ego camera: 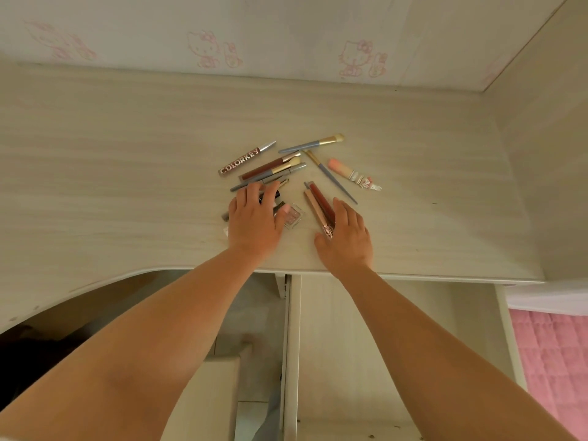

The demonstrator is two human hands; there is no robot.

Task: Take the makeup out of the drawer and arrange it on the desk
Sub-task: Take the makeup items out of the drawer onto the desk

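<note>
Several makeup items lie in a loose pile on the pale wood desk (127, 173). A Colorkey tube (245, 160), a blue-handled brush (313, 143), a second brush (331, 177) and a peach lip balm (351, 173) lie at the far side. My left hand (254, 218) rests flat over dark pencils, its thumb on a small clear compact (294, 214). My right hand (345, 237) lies flat beside two brown lip gloss tubes (319, 203), thumb touching their capped end. The open drawer (397, 345) below the desk edge looks bare between my forearms.
A wall with pink cartoon wallpaper (203, 46) backs the desk. A side panel (547, 138) closes off the right. A pink quilted cover (553, 354) shows at the lower right. Under the desk at the left is a dark knee space.
</note>
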